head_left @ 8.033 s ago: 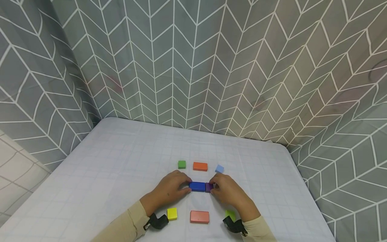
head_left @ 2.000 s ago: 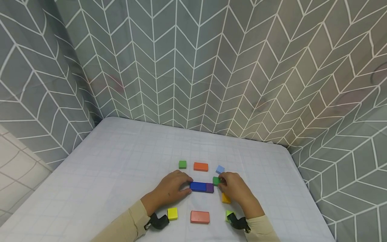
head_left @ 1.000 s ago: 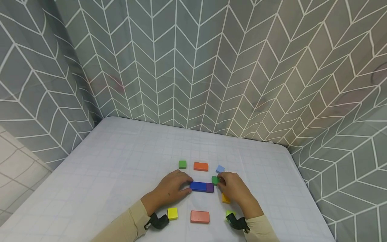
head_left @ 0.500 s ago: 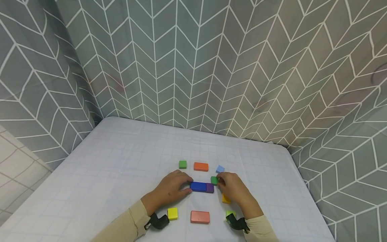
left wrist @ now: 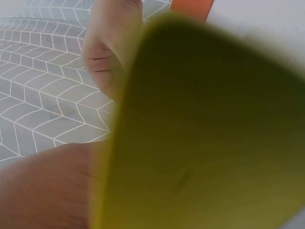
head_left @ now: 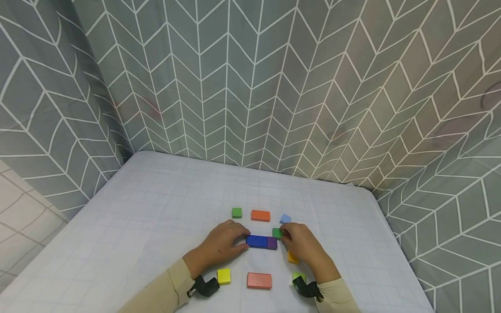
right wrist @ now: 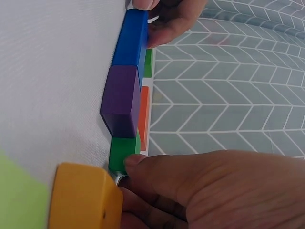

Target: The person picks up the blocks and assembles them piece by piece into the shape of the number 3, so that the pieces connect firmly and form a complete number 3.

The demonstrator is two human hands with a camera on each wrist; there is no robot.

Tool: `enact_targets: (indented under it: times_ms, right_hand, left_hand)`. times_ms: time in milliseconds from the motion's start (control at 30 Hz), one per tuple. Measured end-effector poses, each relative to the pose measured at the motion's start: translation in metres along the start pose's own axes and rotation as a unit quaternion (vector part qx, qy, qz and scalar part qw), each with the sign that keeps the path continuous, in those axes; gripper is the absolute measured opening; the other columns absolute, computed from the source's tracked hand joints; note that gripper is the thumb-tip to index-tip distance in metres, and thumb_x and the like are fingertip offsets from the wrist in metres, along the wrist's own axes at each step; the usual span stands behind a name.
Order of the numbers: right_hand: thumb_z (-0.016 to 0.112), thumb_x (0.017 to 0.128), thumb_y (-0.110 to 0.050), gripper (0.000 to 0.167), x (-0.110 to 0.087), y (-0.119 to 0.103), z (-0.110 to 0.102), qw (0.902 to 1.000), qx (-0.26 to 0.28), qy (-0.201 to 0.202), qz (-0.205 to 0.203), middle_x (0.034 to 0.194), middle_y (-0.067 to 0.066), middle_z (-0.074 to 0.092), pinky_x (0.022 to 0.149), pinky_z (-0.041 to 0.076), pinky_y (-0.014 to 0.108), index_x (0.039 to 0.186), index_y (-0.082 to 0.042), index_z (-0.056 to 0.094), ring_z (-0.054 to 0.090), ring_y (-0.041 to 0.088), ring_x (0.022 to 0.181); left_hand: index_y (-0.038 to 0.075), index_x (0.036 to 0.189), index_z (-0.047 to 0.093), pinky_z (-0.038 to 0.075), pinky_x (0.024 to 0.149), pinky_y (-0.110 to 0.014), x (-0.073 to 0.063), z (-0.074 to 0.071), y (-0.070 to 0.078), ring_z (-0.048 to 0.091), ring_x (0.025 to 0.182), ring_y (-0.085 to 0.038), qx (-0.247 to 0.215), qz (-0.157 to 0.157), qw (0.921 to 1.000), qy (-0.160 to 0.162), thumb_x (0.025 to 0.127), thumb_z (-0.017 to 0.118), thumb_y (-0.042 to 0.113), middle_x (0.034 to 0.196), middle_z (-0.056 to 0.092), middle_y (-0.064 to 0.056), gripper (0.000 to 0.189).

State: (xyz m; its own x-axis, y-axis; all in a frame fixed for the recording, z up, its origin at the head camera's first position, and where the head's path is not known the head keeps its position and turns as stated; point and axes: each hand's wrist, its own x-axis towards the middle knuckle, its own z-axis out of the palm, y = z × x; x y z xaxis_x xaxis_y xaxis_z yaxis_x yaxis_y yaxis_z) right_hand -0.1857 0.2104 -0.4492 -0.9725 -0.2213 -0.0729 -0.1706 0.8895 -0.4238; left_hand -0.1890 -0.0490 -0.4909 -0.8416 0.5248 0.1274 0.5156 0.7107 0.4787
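My left hand (head_left: 219,245) holds the left end of a long blue block (head_left: 256,241) between thumb and fingers. A small purple block (head_left: 272,242) sits end to end with the blue one, making one row. With thumb and fingertips my right hand (head_left: 303,244) pinches a green block (right wrist: 123,153), just behind the purple block's right end in the head view. Part of an orange-yellow block (right wrist: 83,198) shows below the right hand, the rest hidden by it in the head view. A yellow block (left wrist: 205,129) fills much of the left wrist view, blurred.
Behind the row lie another green block (head_left: 236,213), an orange block (head_left: 260,215) and a tilted light blue block (head_left: 285,218). A pink block (head_left: 259,281) and a lime block (head_left: 297,277) lie in front. All are on a white-covered table (head_left: 176,191) against patterned curtains.
Earlier my right hand was on the purple block; now it pinches the green block, which has slid slightly left toward the purple one. My left hand has stayed at the blue block.
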Motion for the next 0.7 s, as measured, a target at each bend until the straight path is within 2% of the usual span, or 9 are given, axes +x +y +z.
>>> enact_targets:
  times_ms: [700]
  right_hand:
    - [0.075,0.088,-0.012,0.02,0.0008,0.0013,0.0001,0.9998,-0.005,0.007,-0.02,0.092,-0.002,0.069,0.08,0.058,0.035,0.107,-0.008,0.073,0.058,0.01,0.079]
  left_hand:
    - [0.025,0.124,0.067,0.049,0.101,-0.038,0.0006,0.0001,-0.0002,0.055,0.115,-0.009,-0.001,0.002,1.0,0.0,0.092,0.069,0.044,0.119,0.067,0.013,0.038]
